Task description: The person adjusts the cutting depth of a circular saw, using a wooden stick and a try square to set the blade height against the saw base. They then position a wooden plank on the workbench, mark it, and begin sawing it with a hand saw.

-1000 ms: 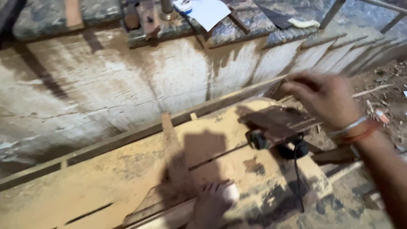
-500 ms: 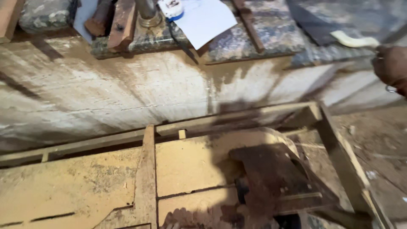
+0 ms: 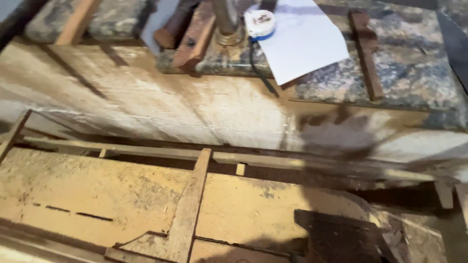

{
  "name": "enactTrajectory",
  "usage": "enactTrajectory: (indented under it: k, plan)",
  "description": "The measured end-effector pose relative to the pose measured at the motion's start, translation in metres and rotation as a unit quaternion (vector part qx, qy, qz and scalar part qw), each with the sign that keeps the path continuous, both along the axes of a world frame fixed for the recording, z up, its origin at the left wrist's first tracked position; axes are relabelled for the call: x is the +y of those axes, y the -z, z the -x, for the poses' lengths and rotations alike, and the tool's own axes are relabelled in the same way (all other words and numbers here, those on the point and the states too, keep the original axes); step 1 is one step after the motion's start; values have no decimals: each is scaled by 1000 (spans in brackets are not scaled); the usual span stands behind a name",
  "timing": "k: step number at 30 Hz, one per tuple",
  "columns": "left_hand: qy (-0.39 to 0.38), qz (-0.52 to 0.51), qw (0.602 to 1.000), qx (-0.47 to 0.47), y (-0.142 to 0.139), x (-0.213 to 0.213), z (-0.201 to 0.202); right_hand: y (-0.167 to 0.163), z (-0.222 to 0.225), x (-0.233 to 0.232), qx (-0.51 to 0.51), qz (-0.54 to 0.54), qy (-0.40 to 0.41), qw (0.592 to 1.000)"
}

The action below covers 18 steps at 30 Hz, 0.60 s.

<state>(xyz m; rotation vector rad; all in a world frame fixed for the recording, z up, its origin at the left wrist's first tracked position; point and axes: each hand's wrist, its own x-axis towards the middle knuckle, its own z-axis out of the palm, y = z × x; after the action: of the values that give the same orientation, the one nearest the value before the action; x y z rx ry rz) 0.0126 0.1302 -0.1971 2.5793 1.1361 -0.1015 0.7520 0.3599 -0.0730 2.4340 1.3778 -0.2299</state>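
Observation:
Neither of my hands shows in the head view now. A dusty wooden panel (image 3: 97, 195) with a cross strip (image 3: 187, 209) fills the lower left. A dark flat metal plate (image 3: 341, 238) lies at the bottom right on the panel. Above, on a speckled stone ledge (image 3: 404, 73), sit a white and blue tape measure (image 3: 259, 23) and a white sheet of paper (image 3: 302, 44). The shadow of a hand falls on the pale wall (image 3: 336, 136) under the ledge.
A long wooden rail (image 3: 243, 158) runs along the wall's foot. Wooden blocks (image 3: 195, 34), a narrow wood strip (image 3: 363, 53) and a metal post (image 3: 225, 19) rest on the ledge. A black cord (image 3: 258, 65) hangs from the tape measure.
The view has swung up and left toward the ledge. My right hand, over the metal plate one second ago and at the right edge after that, has left the frame.

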Motion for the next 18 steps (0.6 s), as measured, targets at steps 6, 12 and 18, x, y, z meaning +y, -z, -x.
enactTrajectory:
  k: [6,12,18]
  plan:
    - [-8,0,1000,-6,6,-1,4,0,41,6,33,-6,0,999]
    - [-2,1,1000,-5,-3,10,9,-37,80,-57,47,-55,-13,997]
    - [45,-102,971,-213,-76,-11,18,-89,132,-104,52,-128,0,990]
